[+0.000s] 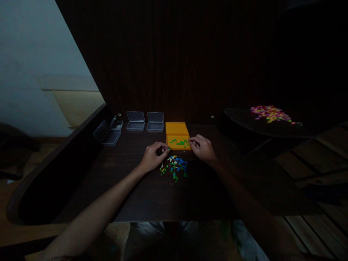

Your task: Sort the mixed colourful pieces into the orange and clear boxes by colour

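Observation:
An orange box [177,127] with its lid folded back stands on the dark table, and several small green pieces [181,143] lie inside it. At the box's front left corner, my left hand [155,154] pinches a small green building brick [169,149] between thumb and fingertips. My right hand [203,148] is at the box's right edge, its fingers closed together; what they hold, if anything, is too small to make out. Just in front of the box lies a loose pile of tiny blue, green, white and yellow bricks [178,165].
Clear plastic boxes with raised lids stand left of the orange box: one [155,125] beside it, another [135,125] further left, and one [110,137] near the side panel [62,156]. On a dark side shelf [239,117] at right lies a heap of pink and yellow pieces [273,114].

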A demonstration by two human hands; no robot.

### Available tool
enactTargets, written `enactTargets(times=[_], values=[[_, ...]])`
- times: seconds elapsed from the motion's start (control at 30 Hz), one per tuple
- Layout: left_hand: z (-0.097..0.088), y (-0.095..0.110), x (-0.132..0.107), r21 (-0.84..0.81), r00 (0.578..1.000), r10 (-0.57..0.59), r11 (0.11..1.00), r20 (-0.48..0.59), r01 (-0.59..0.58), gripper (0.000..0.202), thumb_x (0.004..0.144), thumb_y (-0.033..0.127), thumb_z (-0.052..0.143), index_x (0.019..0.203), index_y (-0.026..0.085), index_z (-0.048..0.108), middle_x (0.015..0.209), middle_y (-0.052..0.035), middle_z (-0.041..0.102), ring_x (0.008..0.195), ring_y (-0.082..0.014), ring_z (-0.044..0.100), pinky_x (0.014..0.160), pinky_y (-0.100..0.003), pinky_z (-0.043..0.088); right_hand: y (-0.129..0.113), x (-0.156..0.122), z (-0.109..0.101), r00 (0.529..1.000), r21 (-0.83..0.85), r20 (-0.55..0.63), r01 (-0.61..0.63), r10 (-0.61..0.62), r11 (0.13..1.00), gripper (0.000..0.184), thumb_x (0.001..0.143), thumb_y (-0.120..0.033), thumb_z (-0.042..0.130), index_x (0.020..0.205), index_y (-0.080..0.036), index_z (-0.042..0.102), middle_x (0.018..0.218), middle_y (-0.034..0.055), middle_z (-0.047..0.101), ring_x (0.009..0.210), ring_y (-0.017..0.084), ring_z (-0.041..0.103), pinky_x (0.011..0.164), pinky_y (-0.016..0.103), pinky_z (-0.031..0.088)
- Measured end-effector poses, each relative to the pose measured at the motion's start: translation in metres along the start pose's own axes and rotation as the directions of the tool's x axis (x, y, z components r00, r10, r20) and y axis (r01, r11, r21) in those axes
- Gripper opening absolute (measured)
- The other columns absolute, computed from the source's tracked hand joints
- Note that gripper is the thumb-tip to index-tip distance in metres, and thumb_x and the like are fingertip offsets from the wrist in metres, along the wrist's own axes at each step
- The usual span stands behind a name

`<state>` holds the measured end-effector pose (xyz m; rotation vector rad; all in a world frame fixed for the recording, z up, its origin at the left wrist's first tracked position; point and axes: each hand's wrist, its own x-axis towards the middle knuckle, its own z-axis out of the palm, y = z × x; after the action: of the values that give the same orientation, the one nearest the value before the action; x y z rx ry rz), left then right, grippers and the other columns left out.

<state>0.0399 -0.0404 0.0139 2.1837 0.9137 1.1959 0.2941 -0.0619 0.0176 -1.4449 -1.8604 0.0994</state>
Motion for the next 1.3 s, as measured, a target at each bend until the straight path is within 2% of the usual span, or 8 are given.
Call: enactTargets(times=[0.23,0.43,0.63,0.83,0.97,1.07,1.2,1.3], values=[[0.005,-0.007,0.006,0.060,0.997,0.040,0.998,-0.060,-0.036,0.007,0.085,0.022,0.062,0.088,0.017,0.066,0.082,-0.0023,0.068,0.073,-0.0137,0.062,0.071,-0.026,0.050,-0.009,-0.005,-0.011,0.932,-0.051,0.339,0.154,-0.128,0.987,0.019,0.082,-0.023,0.055,0.084,-0.019,0.074,0.060,0.0003,0.063,0.054,0.013,0.051,0.057,0.024,0.036],[0.011,-0.011,0.011,0.115,0.992,0.121,0.986,0.025,-0.123,0.010,0.090,0.023,0.058,0.093,0.017,0.066,0.083,-0.0036,0.067,0.080,-0.0162,0.062,0.075,-0.029,0.049,-0.016,-0.006,-0.011,0.896,-0.178,0.439,0.165,-0.072,0.970,0.018,0.083,-0.021,0.059,0.087,-0.024,0.076,0.081,0.0033,0.074,0.068,0.017,0.061,0.060,0.025,0.036],[0.016,-0.017,0.019,0.143,0.979,0.195,0.969,0.060,-0.202,0.015,0.092,0.022,0.055,0.097,0.017,0.068,0.089,-0.0061,0.070,0.085,-0.0180,0.061,0.080,-0.033,0.049,-0.020,-0.003,-0.014,0.856,-0.247,0.516,0.121,0.024,0.962,0.014,0.084,-0.025,0.060,0.086,-0.026,0.074,0.077,0.0017,0.072,0.065,0.017,0.059,0.057,0.026,0.032],[0.016,-0.025,0.022,0.174,0.979,0.185,0.965,0.084,-0.197,0.025,0.090,0.018,0.053,0.109,0.019,0.070,0.094,-0.0072,0.071,0.089,-0.0198,0.060,0.081,-0.037,0.050,-0.020,-0.002,-0.010,0.873,-0.171,0.488,0.089,0.006,0.981,0.013,0.085,-0.022,0.059,0.087,-0.024,0.071,0.073,0.0007,0.067,0.062,0.015,0.054,0.058,0.025,0.030],[0.016,-0.026,0.021,0.181,0.983,0.161,0.968,0.088,-0.175,0.031,0.090,0.014,0.051,0.117,0.017,0.066,0.101,-0.0090,0.072,0.093,-0.0211,0.059,0.084,-0.037,0.051,-0.017,-0.002,-0.007,0.863,-0.132,0.506,0.066,0.010,0.989,0.014,0.085,-0.020,0.057,0.085,-0.022,0.070,0.070,0.0004,0.065,0.060,0.013,0.052,0.057,0.024,0.030],[0.014,-0.025,0.018,0.187,0.983,0.167,0.966,0.080,-0.180,0.031,0.089,0.012,0.049,0.115,0.014,0.066,0.101,-0.0099,0.070,0.096,-0.0216,0.059,0.086,-0.038,0.051,-0.013,-0.002,-0.006,0.880,-0.022,0.474,0.021,-0.008,1.000,0.016,0.085,-0.026,0.056,0.083,-0.019,0.070,0.062,-0.0010,0.060,0.054,0.012,0.048,0.054,0.023,0.030],[0.008,-0.023,0.014,0.192,0.982,0.174,0.964,0.072,-0.185,0.032,0.086,0.008,0.047,0.109,0.017,0.067,0.098,-0.0081,0.069,0.095,-0.0213,0.058,0.086,-0.039,0.051,-0.006,0.000,-0.006,0.959,0.147,0.279,-0.096,0.052,0.984,0.026,0.085,-0.038,0.056,0.083,-0.016,0.071,0.054,-0.0029,0.053,0.049,0.011,0.042,0.050,0.022,0.032],[0.004,-0.022,0.011,0.184,0.983,0.170,0.966,0.066,-0.180,0.033,0.085,0.007,0.046,0.108,0.018,0.068,0.098,-0.0075,0.068,0.095,-0.0212,0.058,0.087,-0.039,0.050,0.000,0.001,-0.002,0.983,0.154,0.119,-0.156,0.138,0.976,0.028,0.082,-0.040,0.057,0.082,-0.015,0.072,0.052,-0.0031,0.050,0.049,0.011,0.042,0.050,0.023,0.033]])
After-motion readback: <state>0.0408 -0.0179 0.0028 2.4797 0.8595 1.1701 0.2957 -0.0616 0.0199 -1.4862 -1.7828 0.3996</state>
